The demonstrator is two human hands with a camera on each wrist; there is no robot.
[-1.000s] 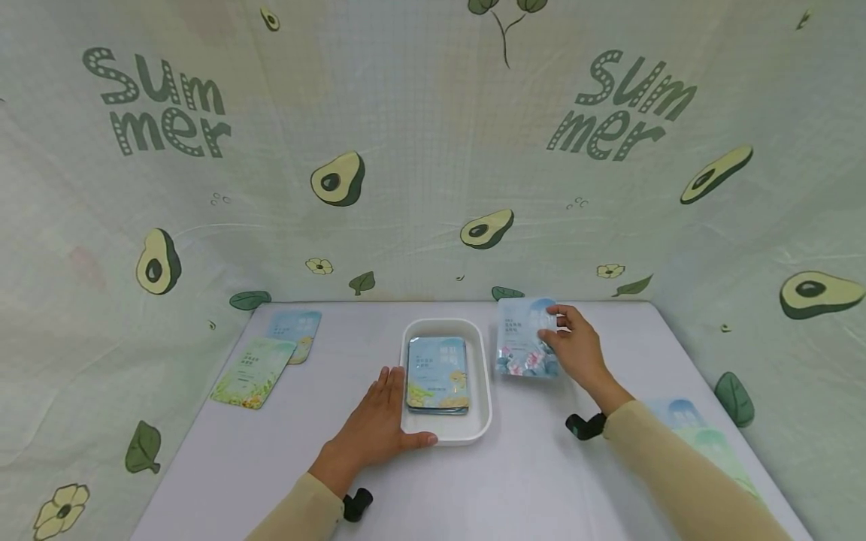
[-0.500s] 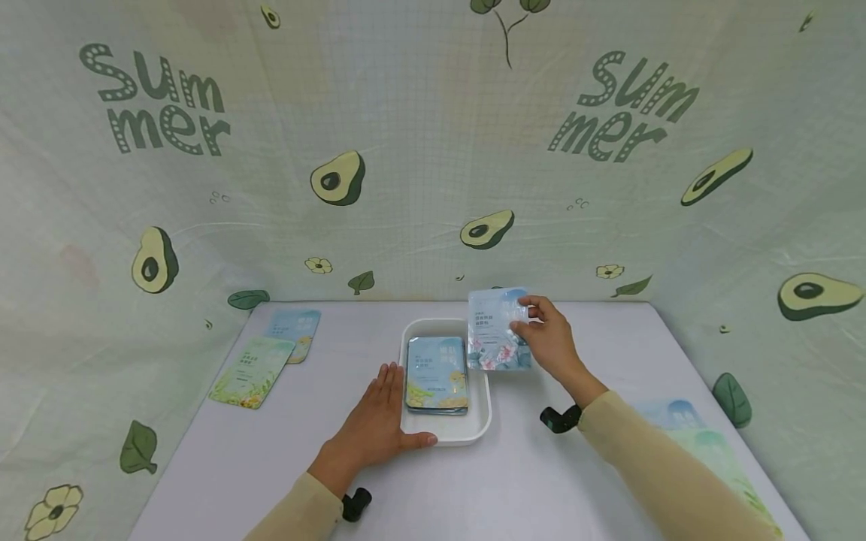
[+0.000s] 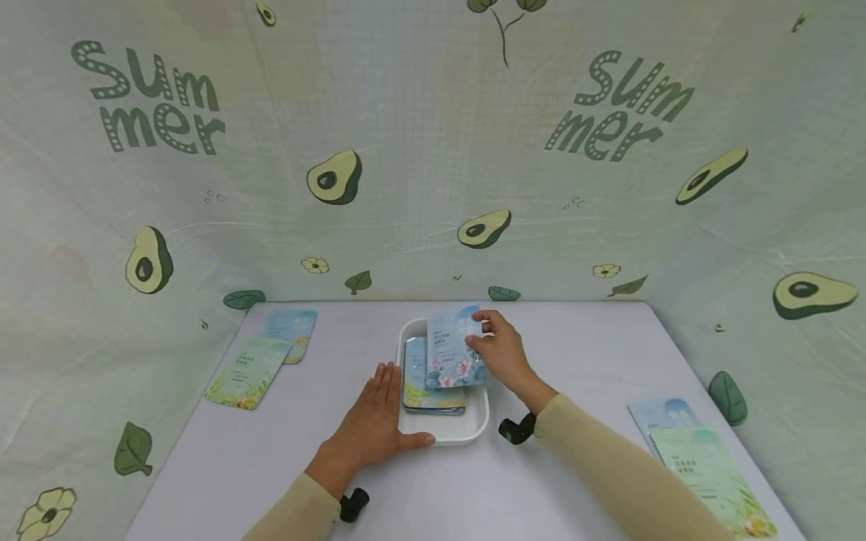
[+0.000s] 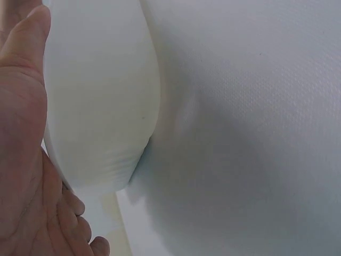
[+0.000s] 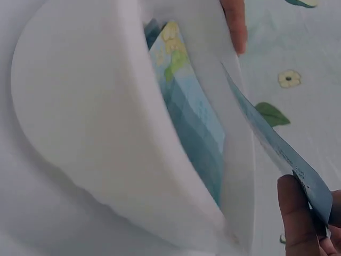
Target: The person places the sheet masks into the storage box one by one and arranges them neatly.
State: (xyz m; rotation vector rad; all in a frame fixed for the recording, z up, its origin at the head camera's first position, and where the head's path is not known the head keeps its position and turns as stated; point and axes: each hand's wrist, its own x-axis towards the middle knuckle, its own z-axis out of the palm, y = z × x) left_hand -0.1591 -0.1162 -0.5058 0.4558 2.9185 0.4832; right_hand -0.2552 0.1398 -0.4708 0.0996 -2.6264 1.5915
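My right hand (image 3: 504,357) pinches the right edge of a blue sachet with pink flowers (image 3: 449,353), holding it over the white tray (image 3: 467,430). In the right wrist view that sachet (image 5: 282,146) is seen nearly edge-on, above the tray's rim and apart from the stack. Inside the tray lies a stack of sachets, the top one a blue sachet with yellow flowers (image 3: 416,394), partly covered by the held one. My left hand (image 3: 368,421) rests along the tray's left side, fingers straight and thumb at the front rim. The left wrist view shows it against the tray's outer wall (image 4: 101,96).
At the left of the white table (image 3: 325,330), a green sachet (image 3: 250,373) overlaps a blue sachet (image 3: 294,327). On the right, another green sachet (image 3: 710,473) overlaps a pale blue sachet (image 3: 659,413), near my right sleeve. A patterned cloth (image 3: 406,113) hangs behind the table.
My right hand has carried the flowered sachet leftward from beside the tray to above the stack. My left hand stays at the tray's left side.
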